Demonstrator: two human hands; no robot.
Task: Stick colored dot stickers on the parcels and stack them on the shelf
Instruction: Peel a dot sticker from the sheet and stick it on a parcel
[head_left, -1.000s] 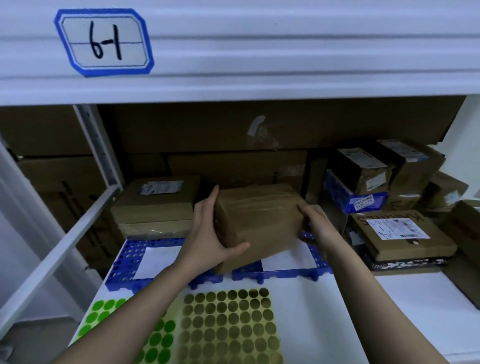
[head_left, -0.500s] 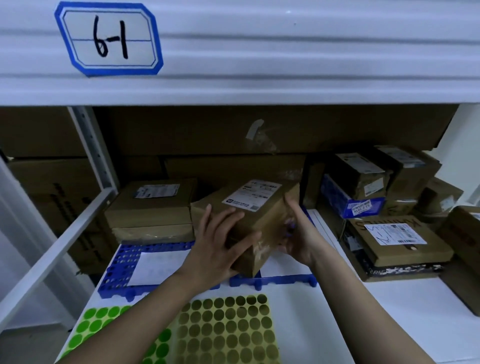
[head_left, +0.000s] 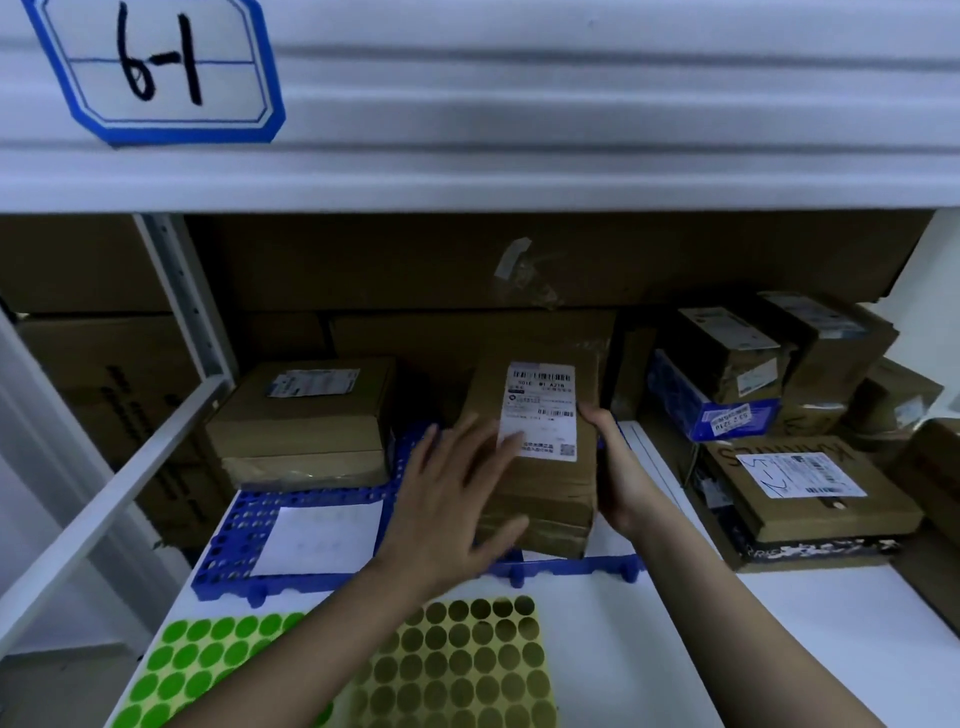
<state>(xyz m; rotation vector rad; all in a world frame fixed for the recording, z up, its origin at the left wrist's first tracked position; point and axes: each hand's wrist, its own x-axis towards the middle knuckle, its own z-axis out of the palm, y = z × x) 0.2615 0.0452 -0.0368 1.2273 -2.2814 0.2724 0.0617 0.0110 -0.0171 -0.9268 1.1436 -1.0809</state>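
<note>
A brown cardboard parcel (head_left: 540, 467) lies on the blue plastic grid mat (head_left: 244, 540) on the shelf (head_left: 649, 649), in the middle of the view. Its white shipping label (head_left: 540, 410) faces up. The left hand (head_left: 457, 499) lies on the left side of the parcel with the fingers straight and spread; the fingertips touch the top near the label and the thumb points along the near edge. The right hand (head_left: 618, 478) holds the right side of the parcel, with the thumb on the top edge just beside the label and the other fingers curled around the side wall.

On the left, at the far end of the mat, two flat brown boxes (head_left: 306, 426) lie one on the other, near the held parcel but apart from it. On the right side of the shelf stands a group of other parcels (head_left: 779, 389), and a flat box with a handwritten label (head_left: 805, 488) lies nearer.

On the near part of the shelf lie two sheets of dot stickers: a green sheet (head_left: 208, 670) on the left and an olive-yellow sheet (head_left: 467, 670) beside it, partly under the left forearm. Above, on the white shelf beam, a blue-framed tag (head_left: 156, 67) reads "6-1"
</note>
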